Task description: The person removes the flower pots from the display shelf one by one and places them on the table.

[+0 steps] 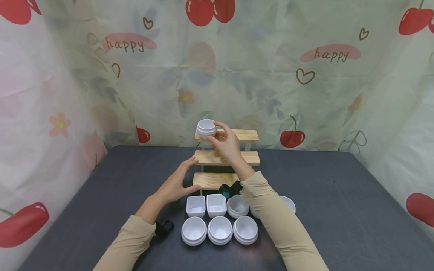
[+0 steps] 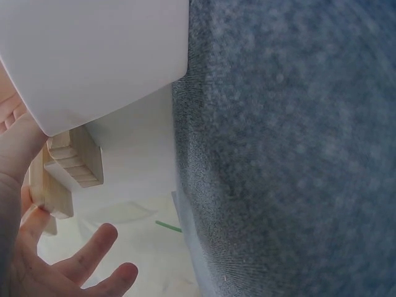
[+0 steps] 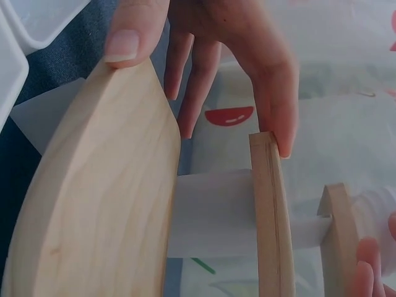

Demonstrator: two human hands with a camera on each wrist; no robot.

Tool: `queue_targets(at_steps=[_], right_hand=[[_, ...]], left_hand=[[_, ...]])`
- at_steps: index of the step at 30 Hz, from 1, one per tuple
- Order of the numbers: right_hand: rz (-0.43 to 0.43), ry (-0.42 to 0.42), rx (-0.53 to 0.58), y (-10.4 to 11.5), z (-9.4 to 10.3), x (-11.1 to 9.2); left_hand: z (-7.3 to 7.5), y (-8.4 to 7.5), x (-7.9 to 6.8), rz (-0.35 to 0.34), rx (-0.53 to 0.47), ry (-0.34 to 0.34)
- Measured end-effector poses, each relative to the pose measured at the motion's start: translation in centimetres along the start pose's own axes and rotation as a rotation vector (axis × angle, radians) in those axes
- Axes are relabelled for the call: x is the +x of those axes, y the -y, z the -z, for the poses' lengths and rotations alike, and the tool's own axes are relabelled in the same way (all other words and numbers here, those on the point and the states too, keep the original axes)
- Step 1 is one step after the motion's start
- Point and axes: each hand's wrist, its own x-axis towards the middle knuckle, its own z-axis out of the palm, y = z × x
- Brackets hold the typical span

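A wooden three-tier display stand (image 1: 217, 158) rises at the back of the table. On the left end of its top board, my right hand (image 1: 228, 145) pinches a small round white pot (image 1: 206, 128) between thumb and fingers. The pot's ribbed side (image 3: 374, 213) shows beside the top board in the right wrist view. My left hand (image 1: 173, 185) touches the stand's left side, fingers spread. Its thumb is on the bottom board (image 3: 124, 167) and a fingertip on the middle board (image 3: 272, 210). Square white pots (image 1: 196, 205) stand just in front of the stand.
Round white pots (image 1: 220, 229) form a front row, with more behind them, partly hidden by my right sleeve (image 1: 274, 218). A dark cloth (image 1: 339, 199) covers the table. Printed curtains (image 1: 237, 86) hang behind and at both sides.
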Motion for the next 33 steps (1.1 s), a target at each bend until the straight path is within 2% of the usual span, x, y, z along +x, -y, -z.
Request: queue_targets(at_steps=[10, 25, 33], right_hand=[[-0.005, -0.047, 0.031, 0.1, -0.3, 0.1], [-0.023, -0.035, 0.066, 0.6, 0.7, -0.4], [0.014, -0.039, 0.047, 0.9, 1.5, -0.9]], left_hand=[[0.0, 0.0, 0.1, 0.006, 0.004, 0.002], [0.1, 0.0, 0.0, 0.003, 0.0, 0.001], [0.0, 0.1, 0.0, -0.005, 0.004, -0.001]])
